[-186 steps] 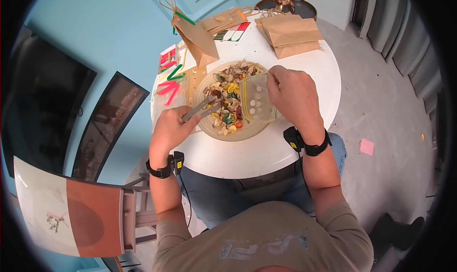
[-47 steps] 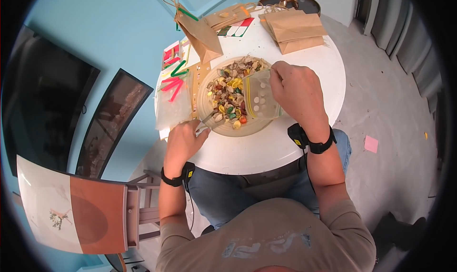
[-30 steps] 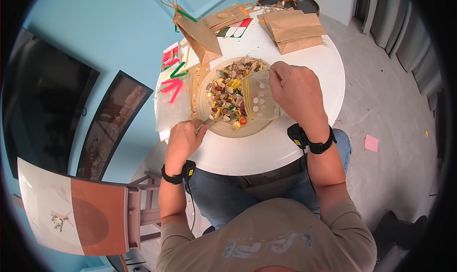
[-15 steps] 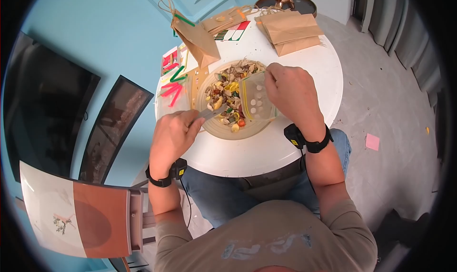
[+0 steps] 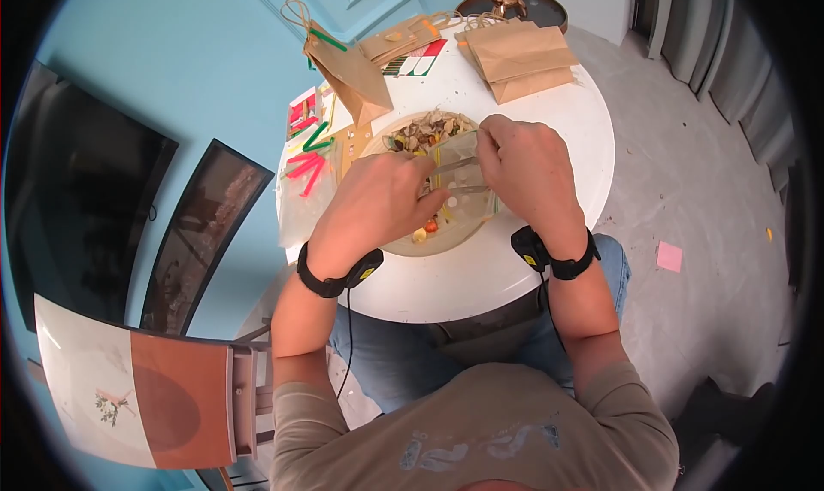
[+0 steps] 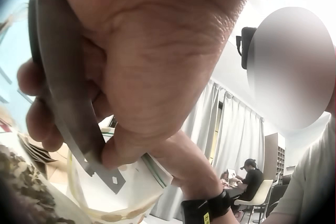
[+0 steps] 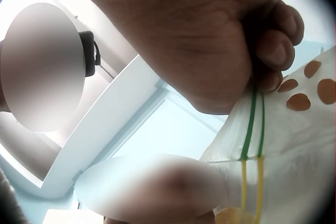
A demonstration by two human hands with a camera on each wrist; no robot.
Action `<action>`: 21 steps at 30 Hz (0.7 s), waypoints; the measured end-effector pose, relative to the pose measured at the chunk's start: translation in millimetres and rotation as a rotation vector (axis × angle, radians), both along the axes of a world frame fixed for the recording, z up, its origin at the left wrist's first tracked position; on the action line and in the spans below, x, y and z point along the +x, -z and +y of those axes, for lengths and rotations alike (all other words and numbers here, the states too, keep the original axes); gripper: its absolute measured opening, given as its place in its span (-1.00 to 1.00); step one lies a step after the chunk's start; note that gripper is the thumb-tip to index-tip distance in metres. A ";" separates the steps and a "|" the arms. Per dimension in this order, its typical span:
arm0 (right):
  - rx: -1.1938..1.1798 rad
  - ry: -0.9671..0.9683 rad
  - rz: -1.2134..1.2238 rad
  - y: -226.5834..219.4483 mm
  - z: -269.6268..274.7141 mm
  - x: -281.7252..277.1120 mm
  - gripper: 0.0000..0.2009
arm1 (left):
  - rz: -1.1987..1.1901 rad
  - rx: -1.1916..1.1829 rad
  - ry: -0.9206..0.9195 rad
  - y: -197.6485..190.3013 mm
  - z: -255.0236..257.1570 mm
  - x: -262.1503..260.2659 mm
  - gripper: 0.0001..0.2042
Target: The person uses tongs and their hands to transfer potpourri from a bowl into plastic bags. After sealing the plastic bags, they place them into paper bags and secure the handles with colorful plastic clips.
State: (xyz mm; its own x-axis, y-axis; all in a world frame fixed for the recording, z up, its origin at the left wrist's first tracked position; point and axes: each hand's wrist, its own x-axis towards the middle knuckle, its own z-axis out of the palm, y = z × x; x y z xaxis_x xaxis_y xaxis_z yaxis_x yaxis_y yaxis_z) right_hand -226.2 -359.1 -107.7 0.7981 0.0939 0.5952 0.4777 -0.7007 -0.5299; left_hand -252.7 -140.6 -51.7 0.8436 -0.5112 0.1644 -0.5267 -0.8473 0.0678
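Observation:
Metal tongs (image 6: pixel 65 77) are gripped in my left hand (image 5: pixel 373 201), their tips at the mouth of the clear zip bag (image 5: pixel 468 212). Whether anything sits between the tips I cannot tell. My right hand (image 5: pixel 534 172) pinches the bag's upper edge; the right wrist view shows the bag (image 7: pixel 294 145) with round dots and a green and yellow zip strip. Under the bag and my left hand lies a round tray (image 5: pixel 403 249) of dried petals (image 5: pixel 429 129), with an orange-red piece (image 5: pixel 431 225) near its front.
On the white table (image 5: pixel 592 139) stand a brown paper bag (image 5: pixel 350 77) and a stack of paper bags (image 5: pixel 519 60). Pink strips (image 5: pixel 305 165) and green strips (image 5: pixel 318 136) lie at the left. Behind is a dark round tray (image 5: pixel 549 12) with a copper figurine (image 5: pixel 506 0).
My left hand has moved right and up from the tray's left edge, bringing the tongs to the bag's mouth. My right hand holds the bag in nearly the same place.

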 end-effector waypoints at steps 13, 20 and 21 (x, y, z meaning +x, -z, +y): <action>0.015 0.007 -0.024 0.3 -2.9 0.3 -0.79 | 0.093 -0.180 -0.309 26.7 73.5 -58.7 -0.58; -0.004 0.013 -0.029 -0.1 0.5 -2.8 -0.79 | 0.166 -0.148 -0.366 74.6 89.4 -76.0 -0.64; -0.003 0.013 -0.024 0.1 1.3 -3.0 -0.79 | 0.151 -0.155 -0.370 79.4 87.5 -76.0 -0.66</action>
State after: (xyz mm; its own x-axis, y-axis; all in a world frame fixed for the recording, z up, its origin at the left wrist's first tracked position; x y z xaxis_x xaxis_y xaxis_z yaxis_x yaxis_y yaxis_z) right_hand -229.2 -357.9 -107.8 0.7844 0.0859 0.6143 0.4815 -0.7086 -0.5158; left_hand -328.7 -53.1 -131.1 0.9860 -0.1483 0.0765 -0.1634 -0.9510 0.2626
